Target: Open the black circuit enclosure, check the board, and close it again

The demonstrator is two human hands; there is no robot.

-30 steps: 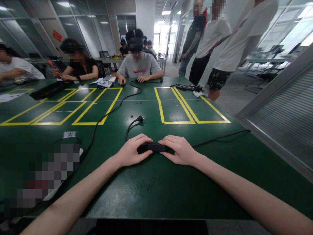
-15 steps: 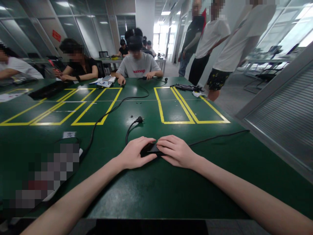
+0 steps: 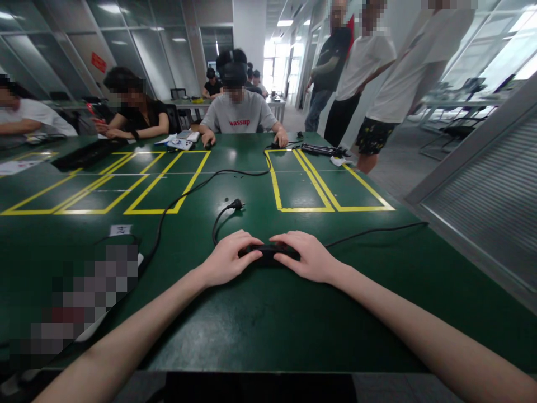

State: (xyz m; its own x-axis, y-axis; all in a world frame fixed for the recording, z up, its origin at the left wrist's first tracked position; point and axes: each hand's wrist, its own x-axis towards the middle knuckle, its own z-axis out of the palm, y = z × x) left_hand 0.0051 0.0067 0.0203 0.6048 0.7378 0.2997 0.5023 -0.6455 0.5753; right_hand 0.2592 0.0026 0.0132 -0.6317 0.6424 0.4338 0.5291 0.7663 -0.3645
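A black power adapter [image 3: 269,255] lies level at the green table's near middle, between my two hands. My left hand [image 3: 226,259] grips its left end, thumb on the near side and fingers over the far side. On the right end, my right hand [image 3: 309,256] holds it the same way. From behind my left hand a short black cord curves up to a plug [image 3: 238,205] resting on the table. A thinner black cable [image 3: 377,229] runs off to the right from behind my right hand. My palms and fingers hide both ends of the adapter.
A long pixelated object [image 3: 90,294] with a white edge lies at the left, its black cord [image 3: 158,226] running across the table. Yellow tape [image 3: 302,210] marks rectangles farther off. A seated person [image 3: 239,112] works opposite; several people stand at the right.
My right hand's fingers have shifted right and spread along the adapter, showing more of its middle. The adapter's near side now faces me. The person opposite has moved a hand and a black object rightward.
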